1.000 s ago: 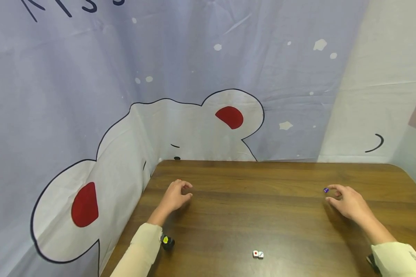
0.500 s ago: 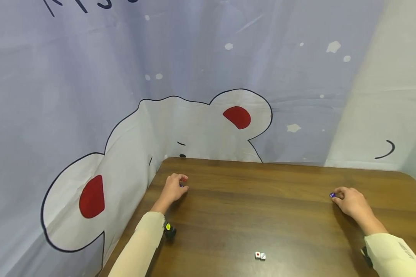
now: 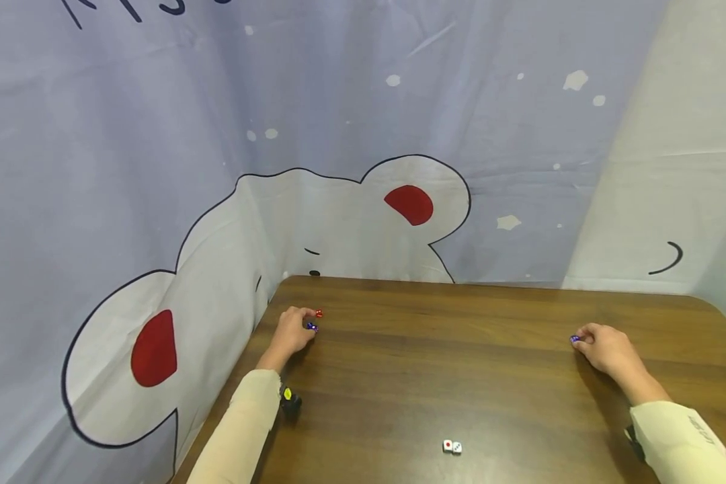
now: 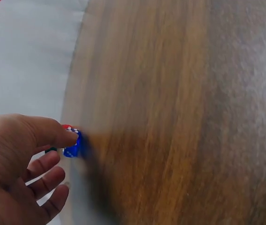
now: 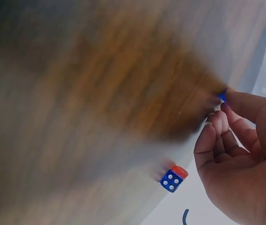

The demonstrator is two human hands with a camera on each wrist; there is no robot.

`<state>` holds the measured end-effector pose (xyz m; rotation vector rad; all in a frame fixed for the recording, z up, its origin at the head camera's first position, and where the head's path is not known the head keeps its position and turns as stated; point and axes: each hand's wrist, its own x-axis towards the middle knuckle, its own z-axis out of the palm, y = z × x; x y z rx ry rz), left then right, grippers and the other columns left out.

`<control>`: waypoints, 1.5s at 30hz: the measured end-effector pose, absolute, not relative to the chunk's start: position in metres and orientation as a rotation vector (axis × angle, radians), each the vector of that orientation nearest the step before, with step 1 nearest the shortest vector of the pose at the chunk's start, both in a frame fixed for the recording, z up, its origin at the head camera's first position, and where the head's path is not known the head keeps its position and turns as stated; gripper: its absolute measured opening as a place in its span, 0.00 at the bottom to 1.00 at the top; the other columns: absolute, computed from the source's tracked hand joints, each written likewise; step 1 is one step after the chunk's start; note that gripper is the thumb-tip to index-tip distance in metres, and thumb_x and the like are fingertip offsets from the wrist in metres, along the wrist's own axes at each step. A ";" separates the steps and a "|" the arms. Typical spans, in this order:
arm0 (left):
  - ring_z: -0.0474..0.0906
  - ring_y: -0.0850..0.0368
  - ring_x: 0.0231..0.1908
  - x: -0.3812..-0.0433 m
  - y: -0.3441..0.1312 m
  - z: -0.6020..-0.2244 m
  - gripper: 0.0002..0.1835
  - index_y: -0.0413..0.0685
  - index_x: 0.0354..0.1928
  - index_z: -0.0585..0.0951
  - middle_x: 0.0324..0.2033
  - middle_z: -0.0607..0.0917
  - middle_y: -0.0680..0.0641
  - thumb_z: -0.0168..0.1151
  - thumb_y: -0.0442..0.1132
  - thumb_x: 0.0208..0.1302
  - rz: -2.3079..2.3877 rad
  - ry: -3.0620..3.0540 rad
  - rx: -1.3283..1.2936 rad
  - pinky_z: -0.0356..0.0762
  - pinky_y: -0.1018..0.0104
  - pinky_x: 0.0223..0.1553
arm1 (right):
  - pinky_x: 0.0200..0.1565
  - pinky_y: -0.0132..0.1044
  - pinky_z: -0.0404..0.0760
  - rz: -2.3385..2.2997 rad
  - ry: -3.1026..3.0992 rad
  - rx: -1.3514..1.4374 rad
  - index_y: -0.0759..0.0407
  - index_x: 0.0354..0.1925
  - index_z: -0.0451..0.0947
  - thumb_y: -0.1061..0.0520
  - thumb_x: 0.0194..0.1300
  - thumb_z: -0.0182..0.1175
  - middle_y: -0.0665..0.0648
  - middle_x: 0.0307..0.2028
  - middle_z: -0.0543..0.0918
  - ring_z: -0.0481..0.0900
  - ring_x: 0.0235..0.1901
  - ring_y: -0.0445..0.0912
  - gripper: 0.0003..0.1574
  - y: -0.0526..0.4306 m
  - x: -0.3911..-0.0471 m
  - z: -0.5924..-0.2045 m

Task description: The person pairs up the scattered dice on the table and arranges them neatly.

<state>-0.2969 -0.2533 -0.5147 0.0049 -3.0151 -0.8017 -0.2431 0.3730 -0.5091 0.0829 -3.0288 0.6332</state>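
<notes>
At the far left of the table, my left hand [image 3: 292, 331] is spread around two small dice. Its thumb tip is at a blue die [image 3: 312, 327], and the index fingertip reaches to a red die [image 3: 318, 313]. In the left wrist view the thumb partly covers the blue die [image 4: 71, 149], with a bit of red behind it. Over on the right, my right hand [image 3: 608, 348] pinches a blue die [image 3: 575, 339] between thumb and fingertip; only a sliver of this blue die [image 5: 223, 96] shows in the right wrist view.
Two white dice [image 3: 452, 446] sit side by side near the table's front edge. The right wrist view also holds a blue die [image 5: 171, 181] against a red one [image 5: 180, 172]. A printed curtain [image 3: 339, 228] hangs behind the wooden table [image 3: 435, 363].
My right thumb and index finger have come together on the blue die. The left hand has shifted slightly left, so the blue and red dice beside it show more fully.
</notes>
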 end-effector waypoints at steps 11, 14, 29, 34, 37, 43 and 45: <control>0.77 0.43 0.52 -0.299 -0.260 -0.520 0.13 0.42 0.51 0.84 0.46 0.81 0.41 0.68 0.34 0.65 -0.750 -3.039 -0.004 0.73 0.46 0.56 | 0.40 0.61 0.76 0.615 -3.015 0.105 0.66 0.41 0.79 0.58 0.66 0.64 0.61 0.31 0.83 0.81 0.36 0.63 0.11 0.368 -0.245 -0.507; 0.78 0.43 0.50 -0.299 -0.262 -0.521 0.10 0.42 0.48 0.85 0.44 0.82 0.42 0.67 0.34 0.66 -0.737 -3.036 0.002 0.74 0.46 0.56 | 0.40 0.61 0.76 0.616 -3.014 0.113 0.65 0.41 0.79 0.58 0.66 0.64 0.61 0.31 0.83 0.81 0.36 0.63 0.11 0.367 -0.246 -0.508; 0.80 0.51 0.38 -0.289 -0.265 -0.513 0.07 0.42 0.42 0.86 0.33 0.85 0.48 0.69 0.38 0.66 -0.686 -3.054 0.041 0.78 0.51 0.47 | 0.35 0.57 0.75 0.643 -3.068 0.074 0.60 0.37 0.80 0.56 0.66 0.64 0.55 0.30 0.79 0.76 0.33 0.52 0.08 0.362 -0.242 -0.504; 0.80 0.51 0.39 -0.284 -0.265 -0.515 0.06 0.44 0.42 0.87 0.35 0.87 0.48 0.68 0.38 0.67 -0.666 -3.070 0.025 0.78 0.50 0.48 | 0.35 0.60 0.74 0.639 -3.058 0.139 0.59 0.35 0.80 0.57 0.65 0.65 0.53 0.29 0.78 0.75 0.32 0.50 0.06 0.359 -0.239 -0.506; 0.78 0.53 0.37 -0.281 -0.265 -0.515 0.05 0.45 0.42 0.87 0.34 0.85 0.50 0.68 0.38 0.66 -0.667 -3.078 0.010 0.77 0.52 0.45 | 0.34 0.51 0.74 0.646 -3.032 0.203 0.59 0.34 0.80 0.58 0.64 0.66 0.52 0.28 0.78 0.74 0.30 0.47 0.05 0.357 -0.236 -0.508; 0.76 0.56 0.33 -0.274 -0.261 -0.515 0.07 0.45 0.43 0.87 0.30 0.83 0.53 0.68 0.38 0.66 -0.672 -3.090 -0.031 0.76 0.56 0.41 | 0.32 0.41 0.71 0.681 -3.013 0.276 0.59 0.34 0.80 0.59 0.62 0.68 0.50 0.27 0.78 0.72 0.28 0.43 0.05 0.352 -0.229 -0.508; 0.76 0.56 0.33 -0.271 -0.259 -0.516 0.07 0.46 0.43 0.87 0.31 0.83 0.53 0.69 0.38 0.66 -0.671 -3.084 -0.047 0.77 0.55 0.42 | 0.32 0.41 0.71 0.686 -3.019 0.285 0.58 0.34 0.80 0.58 0.62 0.68 0.49 0.27 0.77 0.72 0.28 0.43 0.05 0.350 -0.226 -0.507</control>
